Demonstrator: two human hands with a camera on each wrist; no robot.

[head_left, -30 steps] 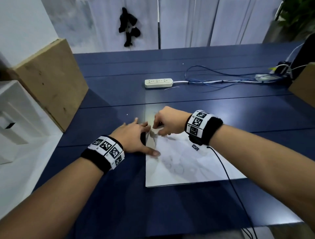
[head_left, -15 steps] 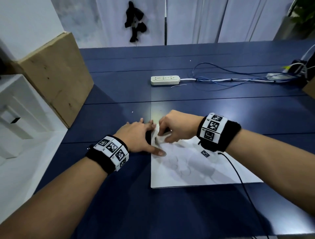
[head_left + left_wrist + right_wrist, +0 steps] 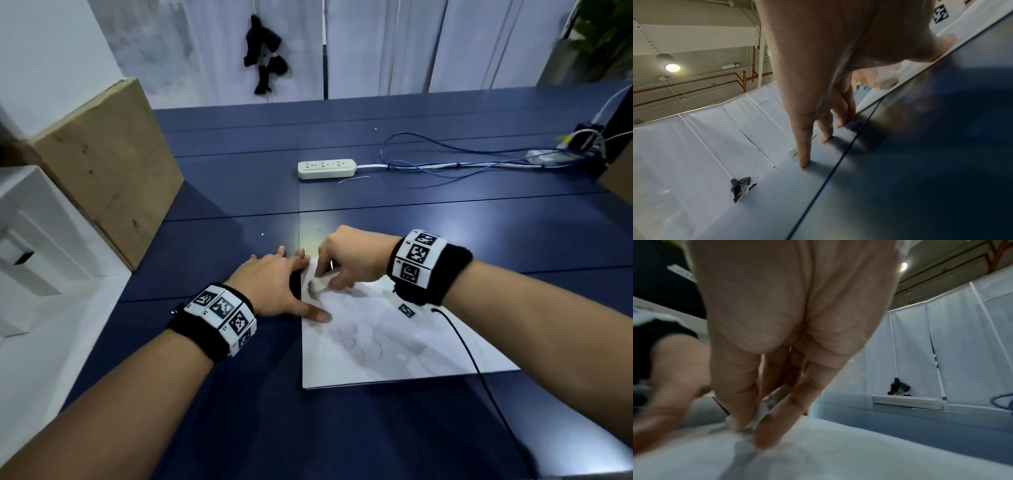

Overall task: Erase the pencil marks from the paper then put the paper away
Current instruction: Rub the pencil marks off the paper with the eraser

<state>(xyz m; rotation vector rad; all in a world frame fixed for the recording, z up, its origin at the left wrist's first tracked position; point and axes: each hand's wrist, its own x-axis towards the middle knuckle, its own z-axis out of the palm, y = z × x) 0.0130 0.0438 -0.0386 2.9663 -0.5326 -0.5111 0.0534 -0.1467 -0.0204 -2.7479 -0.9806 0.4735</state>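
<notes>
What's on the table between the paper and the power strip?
Only bare blue table, seen in the head view, lies between the paper and the power strip.

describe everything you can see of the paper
The paper is a white rectangular sheet lying flat on the dark blue table, its near edge facing the person. Faint grey pencil marks, loops and smudges, still cover its middle. A small black-and-white square tag sits near its right side. The left hand rests at its left edge, thumb pressing on the sheet, other fingers on the table. The right hand pinches a whitish eraser against its far left corner. A thin black cable crosses its right part.
</notes>
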